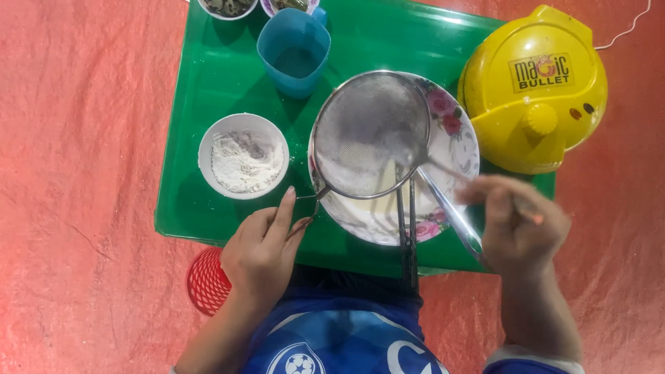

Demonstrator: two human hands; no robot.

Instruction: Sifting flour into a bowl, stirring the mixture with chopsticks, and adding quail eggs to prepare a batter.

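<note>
Here, round mesh sieve (370, 131) (white-dusted) over floral plate (457, 149); left hand (267, 249) pinches rim hook, right hand (519, 225) grips spoon (443, 201).

You have a small green table (208, 138) in front of you, and it stands on an orange-red floor covering (76, 173). On the table lies a white bowl (242, 156) with white powder, near your left side. Behind it stands a blue cup (294, 50). A flowered plate (454, 138) lies in the middle. At the far edge you see two small bowls (228, 8), cut off. A yellow round appliance (533, 86) sits at the right corner. A red basket (206, 280) lies on the floor.
</note>
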